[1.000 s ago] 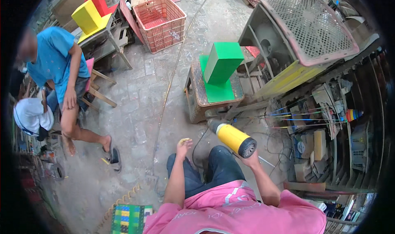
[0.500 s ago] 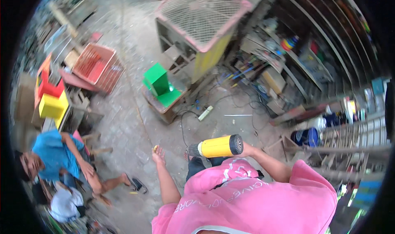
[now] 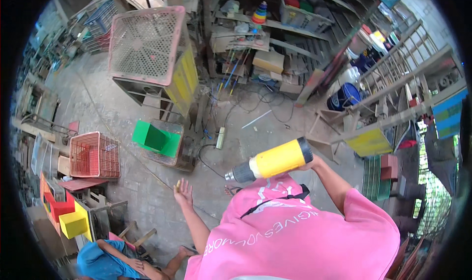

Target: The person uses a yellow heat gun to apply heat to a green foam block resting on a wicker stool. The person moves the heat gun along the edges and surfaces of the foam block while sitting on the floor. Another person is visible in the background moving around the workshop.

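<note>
In my right hand (image 3: 309, 163) is a heat gun (image 3: 278, 162), its yellow body ending in a black cap and its dark ribbed nozzle pointing left. The hand grips behind the body, so most of its fingers are hidden. My left hand (image 3: 184, 193) is held out palm up, left of the nozzle, with fingers apart. A small yellow bit (image 3: 178, 184) shows at its thumb side, too small to name. Beyond my hands, a green block-shaped piece (image 3: 156, 140) sits on a low stand (image 3: 186, 157). A white power strip (image 3: 221, 138) with a dark cord lies on the floor.
A crate-topped cabinet (image 3: 179, 83) stands ahead. Left are a red plastic crate (image 3: 109, 157) and a yellow block (image 3: 73, 224) near a seated person in blue (image 3: 105, 260). A dark blue bucket (image 3: 344, 98) and wooden racks (image 3: 393, 112) are at right. Cords (image 3: 255, 100) cross the floor.
My view has swung to the right, so the cabinet, green piece and red crate appear farther left. The heat gun stays in my right hand, its nozzle end now tilted lower in view.
</note>
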A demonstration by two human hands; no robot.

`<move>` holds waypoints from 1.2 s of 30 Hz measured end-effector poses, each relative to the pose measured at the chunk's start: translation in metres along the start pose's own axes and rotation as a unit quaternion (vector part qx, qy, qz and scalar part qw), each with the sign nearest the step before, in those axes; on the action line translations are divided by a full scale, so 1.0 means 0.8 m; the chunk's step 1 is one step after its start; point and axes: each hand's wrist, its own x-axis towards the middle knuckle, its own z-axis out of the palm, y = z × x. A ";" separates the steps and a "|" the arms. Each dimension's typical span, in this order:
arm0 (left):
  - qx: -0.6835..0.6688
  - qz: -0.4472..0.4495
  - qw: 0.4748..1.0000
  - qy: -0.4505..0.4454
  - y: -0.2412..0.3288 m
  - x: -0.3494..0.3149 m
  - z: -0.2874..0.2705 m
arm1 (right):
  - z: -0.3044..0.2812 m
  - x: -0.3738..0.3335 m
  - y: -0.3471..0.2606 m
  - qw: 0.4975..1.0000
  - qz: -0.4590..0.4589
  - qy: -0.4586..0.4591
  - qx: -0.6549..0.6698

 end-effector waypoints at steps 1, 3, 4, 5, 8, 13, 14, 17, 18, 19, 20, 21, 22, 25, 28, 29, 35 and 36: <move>-0.008 0.005 1.000 -0.024 0.007 -0.004 0.024 | -0.004 -0.003 -0.008 1.000 0.017 -0.004 -0.016; 0.001 0.026 0.993 -0.111 0.020 -0.011 0.069 | -0.012 -0.010 -0.024 0.999 0.051 0.009 -0.016; 0.003 0.020 0.993 -0.119 0.028 -0.013 0.088 | -0.014 -0.013 -0.031 0.997 0.069 0.029 0.001; 0.005 0.016 0.992 -0.127 0.036 -0.012 0.108 | -0.021 -0.007 -0.039 0.996 0.076 0.042 -0.010; 0.060 0.022 0.987 -0.144 0.049 0.001 0.140 | -0.036 0.004 -0.037 0.988 0.134 0.000 0.072; 0.115 0.023 0.980 -0.161 0.048 0.008 0.207 | -0.057 0.011 -0.026 0.972 0.147 0.050 0.177; 0.119 0.024 0.979 -0.161 0.044 0.008 0.224 | -0.063 0.009 -0.018 0.978 0.136 0.044 0.153; 0.140 0.032 0.975 -0.168 0.026 0.007 0.280 | -0.083 0.018 -0.007 0.977 0.153 0.083 0.125; 0.146 0.026 0.973 -0.176 0.014 0.011 0.298 | -0.094 0.016 0.001 0.982 0.137 0.077 0.107; 0.149 0.029 0.972 -0.179 0.008 0.014 0.312 | -0.109 0.018 0.010 0.987 0.112 0.064 0.090; 0.156 0.031 0.970 -0.184 0.000 0.017 0.333 | -0.123 0.018 0.020 0.992 0.088 0.056 0.075; 0.163 0.032 0.970 -0.179 -0.011 0.019 0.352 | -0.137 0.018 0.028 0.989 0.098 0.060 0.094; 0.165 0.037 0.969 -0.179 -0.017 0.018 0.372 | -0.150 0.020 0.032 0.986 0.106 0.060 0.112; 0.172 0.059 0.966 -0.182 -0.033 0.011 0.429 | -0.195 0.016 0.074 0.996 0.029 0.058 0.060; 0.150 0.097 0.963 -0.200 -0.046 -0.003 0.474 | -0.229 0.012 0.093 0.992 0.039 0.085 0.087; 0.143 0.108 0.962 -0.205 -0.049 -0.013 0.491 | -0.242 0.010 0.099 0.996 0.019 0.071 0.048; 0.120 0.178 0.954 -0.211 -0.038 -0.079 0.556 | -0.304 -0.029 0.175 0.994 -0.053 0.035 -0.084; 0.119 0.189 0.951 -0.216 -0.036 -0.091 0.567 | -0.306 -0.038 0.189 0.992 -0.062 0.048 -0.103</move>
